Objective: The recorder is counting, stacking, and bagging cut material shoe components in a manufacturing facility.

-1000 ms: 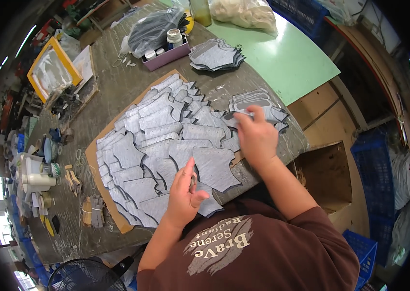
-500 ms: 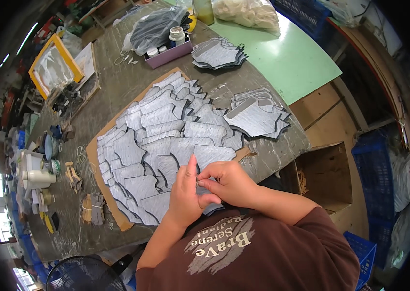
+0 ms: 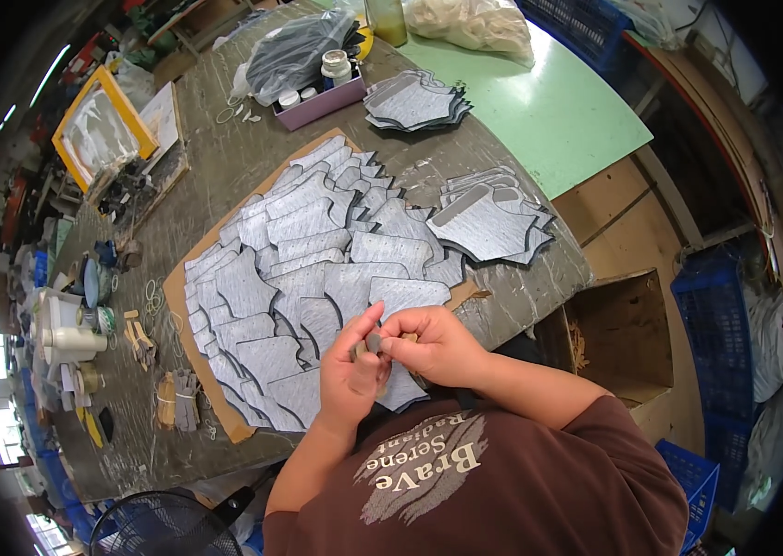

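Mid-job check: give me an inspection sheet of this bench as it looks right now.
Surface: scuffed grey worktable, with a green table adjoining.
Job's things: grey cut pieces overlapping on a cardboard sheet; two more stacks apart from it.
Clutter: purple tray of jars, yellow frame, rubber bands.
Grippers: left hand and right hand together, pinching one small grey piece.
Cables: nothing seen.
Surroundings: open cardboard box, blue crates, a fan.

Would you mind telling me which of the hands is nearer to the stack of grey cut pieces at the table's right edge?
The right hand. It sits just below the stack of grey pieces, while the left hand lies further away, beyond the right one.
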The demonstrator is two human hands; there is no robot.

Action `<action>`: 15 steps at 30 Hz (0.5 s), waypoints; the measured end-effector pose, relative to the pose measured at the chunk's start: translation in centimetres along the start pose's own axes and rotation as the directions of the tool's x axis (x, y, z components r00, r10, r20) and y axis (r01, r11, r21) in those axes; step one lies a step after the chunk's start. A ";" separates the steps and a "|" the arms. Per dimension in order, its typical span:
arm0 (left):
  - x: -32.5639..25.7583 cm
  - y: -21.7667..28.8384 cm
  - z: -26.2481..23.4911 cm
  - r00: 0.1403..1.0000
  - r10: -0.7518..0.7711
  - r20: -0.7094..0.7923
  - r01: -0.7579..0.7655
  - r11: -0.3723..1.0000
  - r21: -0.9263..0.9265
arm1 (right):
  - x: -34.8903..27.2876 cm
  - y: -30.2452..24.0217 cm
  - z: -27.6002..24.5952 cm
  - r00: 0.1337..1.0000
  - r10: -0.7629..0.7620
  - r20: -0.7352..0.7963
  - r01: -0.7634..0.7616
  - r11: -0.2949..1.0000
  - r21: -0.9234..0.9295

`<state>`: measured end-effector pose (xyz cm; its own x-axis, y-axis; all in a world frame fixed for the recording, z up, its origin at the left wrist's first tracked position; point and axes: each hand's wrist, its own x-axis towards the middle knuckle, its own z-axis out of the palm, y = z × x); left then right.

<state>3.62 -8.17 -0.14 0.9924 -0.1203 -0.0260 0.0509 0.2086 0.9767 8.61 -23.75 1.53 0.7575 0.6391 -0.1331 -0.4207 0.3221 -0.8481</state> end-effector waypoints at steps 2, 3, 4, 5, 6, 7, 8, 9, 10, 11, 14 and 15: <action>0.3 0.0 0.4 0.997 -0.063 -0.034 0.053 0.971 -0.235 | 0.1 0.4 -0.1 1.000 0.004 0.015 -0.004 1.000 0.024; 0.4 0.1 0.5 0.997 -0.073 -0.039 0.060 0.963 -0.264 | 0.1 0.6 -0.1 1.000 -0.003 0.016 0.002 0.999 0.035; 0.5 0.2 0.6 0.996 -0.083 -0.043 0.067 0.954 -0.292 | 0.1 0.9 -0.3 1.000 -0.010 0.017 0.009 0.999 0.046; 0.6 0.3 0.6 0.996 -0.083 -0.042 0.068 0.954 -0.291 | 0.2 1.3 -0.6 1.000 -0.010 0.016 0.010 0.999 0.047; 0.7 0.3 0.6 0.992 -0.076 -0.102 0.063 0.990 -0.127 | 0.3 1.8 -1.0 1.000 -0.025 0.000 0.025 0.992 0.128; 0.8 0.4 0.6 0.985 -0.058 -0.160 0.065 0.997 0.041 | 0.3 2.0 -1.2 0.999 -0.039 -0.017 0.041 0.978 0.207; 1.1 0.6 0.2 0.986 -0.059 -0.158 0.067 0.997 0.041 | 0.2 1.8 -1.4 0.999 -0.039 -0.019 0.042 0.977 0.208; 1.4 1.0 -0.5 0.980 0.184 -0.076 -0.140 0.909 0.393 | 0.2 1.4 -1.5 1.000 -0.020 -0.002 0.021 0.996 0.084; 1.7 1.3 -0.8 0.922 0.377 0.086 -0.334 0.663 0.670 | 0.1 1.2 -1.7 1.000 0.000 0.012 0.000 0.999 -0.041; 1.4 2.8 -0.1 0.956 0.272 0.107 -0.272 0.695 0.666 | -0.1 2.0 -2.1 0.998 0.012 0.056 -0.010 0.999 -0.041; 2.1 2.5 -0.4 0.904 0.332 0.268 -0.426 0.678 0.599 | -0.4 2.9 -2.2 0.999 0.045 0.018 -0.044 0.998 -0.038; 2.0 2.8 -0.3 0.939 0.270 0.213 -0.343 0.726 0.596 | -0.6 2.4 -1.8 0.996 0.012 -0.083 0.002 0.985 0.173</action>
<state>5.77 -7.51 2.52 0.9219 -0.2631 0.2843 -0.3707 -0.3862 0.8447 8.04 -24.60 -1.38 0.7910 0.5829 -0.1857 -0.4990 0.4391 -0.7471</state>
